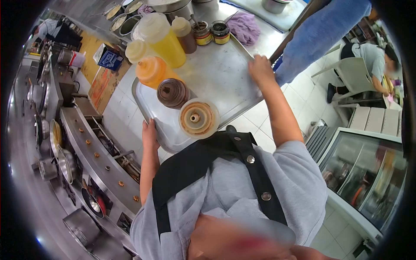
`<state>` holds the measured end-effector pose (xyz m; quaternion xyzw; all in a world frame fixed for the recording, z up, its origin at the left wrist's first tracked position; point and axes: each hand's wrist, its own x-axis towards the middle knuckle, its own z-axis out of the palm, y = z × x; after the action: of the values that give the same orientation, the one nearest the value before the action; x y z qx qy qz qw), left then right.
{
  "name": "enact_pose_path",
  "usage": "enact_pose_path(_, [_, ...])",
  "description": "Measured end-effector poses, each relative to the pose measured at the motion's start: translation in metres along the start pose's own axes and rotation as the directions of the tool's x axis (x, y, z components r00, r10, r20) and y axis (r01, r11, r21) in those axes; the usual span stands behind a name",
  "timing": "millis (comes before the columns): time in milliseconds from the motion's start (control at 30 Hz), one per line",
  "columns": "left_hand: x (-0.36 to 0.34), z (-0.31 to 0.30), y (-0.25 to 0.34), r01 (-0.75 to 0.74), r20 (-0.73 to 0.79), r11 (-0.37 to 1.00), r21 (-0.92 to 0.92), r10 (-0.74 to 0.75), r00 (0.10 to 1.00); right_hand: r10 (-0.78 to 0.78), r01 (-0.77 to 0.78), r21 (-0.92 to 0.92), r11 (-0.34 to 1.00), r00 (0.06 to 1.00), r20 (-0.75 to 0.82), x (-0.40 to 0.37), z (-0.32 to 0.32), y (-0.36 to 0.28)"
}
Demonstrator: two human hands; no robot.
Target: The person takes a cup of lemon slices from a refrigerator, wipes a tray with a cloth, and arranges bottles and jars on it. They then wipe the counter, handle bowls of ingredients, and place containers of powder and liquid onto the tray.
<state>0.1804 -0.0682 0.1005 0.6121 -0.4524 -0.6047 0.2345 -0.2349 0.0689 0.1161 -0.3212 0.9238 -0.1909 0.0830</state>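
A metal tray (219,71) extends in front of my body, tilted in view. My left hand (150,135) is closed on its left rim, and my right hand (261,71) grips its right rim. Along the tray's left side stand squeeze bottles: a large yellow one (171,47), an orange one (152,71), one with a dark brown top (173,92) and one with a stained pale cap (199,118) close to my chest. Toward the far end are a small brown bottle (185,38) and two open jars, one yellow-labelled (201,34) and one dark-filled (220,34), with utensils in them.
A purple cloth (243,27) lies on the steel counter beyond the tray. At left runs a stove (108,167) with pans and pots. A blue tin (108,57) sits on a board. At right are a glass-topped cooler (364,173) and a person bending by a white chair (353,73).
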Motion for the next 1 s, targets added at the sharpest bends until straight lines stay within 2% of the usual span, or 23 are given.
enact_pose_path(67, [-0.002,0.001,0.004,0.027,0.004,1.000,-0.001,-0.027,1.000,0.023,-0.021,-0.016,1.000,0.991,0.130,-0.016,-0.009,0.013])
enact_pose_path(133, [-0.006,0.002,0.008,0.024,0.008,1.000,-0.010,-0.024,1.000,0.047,-0.049,0.009,0.999,0.990,0.136,-0.019,-0.008,0.023])
enact_pose_path(233, [0.006,0.001,-0.004,-0.064,-0.106,0.997,0.051,0.069,0.992,0.025,-0.028,0.022,0.999,0.991,0.133,-0.019,-0.004,0.026])
enact_pose_path(333, [0.022,-0.010,-0.015,-0.160,-0.086,0.956,0.244,0.186,0.979,-0.015,0.008,0.083,0.997,0.996,0.085,-0.021,0.004,0.032])
enact_pose_path(433, [0.026,-0.011,-0.022,-0.232,-0.111,0.928,0.291,0.274,0.955,-0.027,0.019,0.139,0.990,0.998,0.058,-0.027,0.008,0.036])
enact_pose_path(567, [0.023,-0.018,-0.017,-0.238,-0.082,0.926,0.292,0.272,0.959,-0.069,0.064,0.236,0.970,0.998,0.013,-0.037,0.019,0.050])
enact_pose_path(667, [0.031,-0.030,-0.026,-0.255,-0.048,0.918,0.303,0.282,0.958,-0.092,0.073,0.323,0.944,0.995,0.044,-0.053,0.016,0.052])
enact_pose_path(767, [0.030,-0.040,-0.024,-0.305,0.002,0.921,0.242,0.314,0.949,-0.025,0.015,0.409,0.913,1.000,0.018,-0.063,0.039,0.065])
enact_pose_path(867, [0.032,-0.052,-0.023,-0.343,0.045,0.888,0.305,0.347,0.937,0.035,-0.050,0.484,0.874,0.999,0.039,-0.083,0.039,0.054])
enact_pose_path(967, [0.026,-0.054,-0.012,-0.302,0.058,0.910,0.285,0.298,0.953,0.063,-0.083,0.489,0.868,0.996,0.056,-0.095,0.025,0.036])
enact_pose_path(1000, [0.030,-0.055,-0.013,-0.304,0.062,0.919,0.250,0.298,0.952,0.058,-0.055,0.462,0.885,0.998,0.008,-0.094,0.027,0.036])
